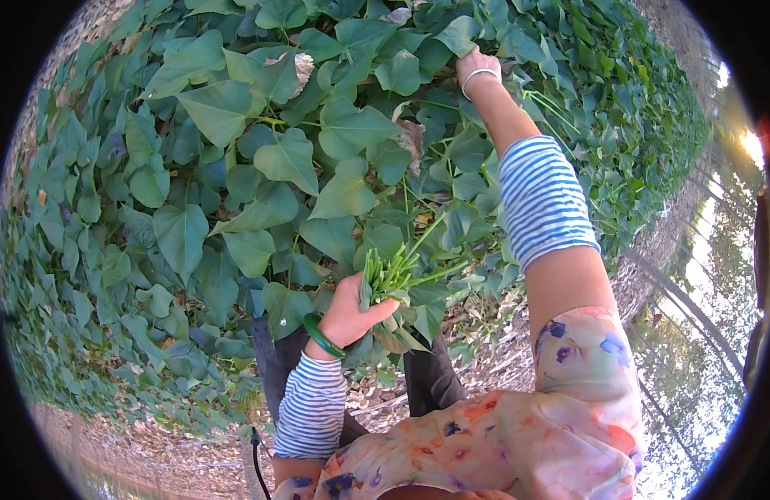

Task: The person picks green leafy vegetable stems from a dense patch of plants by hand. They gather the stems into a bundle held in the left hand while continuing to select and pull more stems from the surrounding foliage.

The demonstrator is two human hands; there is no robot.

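My left hand (pixel 353 315) is closed around a bunch of cut green leaf stems (pixel 391 272), held low in front of my body. The pale stem ends point up and away from me, and the leaves (pixel 428 319) hang below the fist. A green bangle circles this wrist. My right hand (pixel 478 65) reaches far forward into the bed of heart-shaped leaves (pixel 288 159), which look like sweet potato vine. Its fingers are hidden under a leaf (pixel 458 36), so what they grip does not show. A white bangle sits on that wrist.
Dense foliage covers most of the ground ahead and to the left. A few dry, curled leaves (pixel 411 147) lie among the green ones. Brown leaf litter (pixel 491 337) covers the soil near my legs. A black cord (pixel 255 444) hangs at the lower left. Trees stand at the right.
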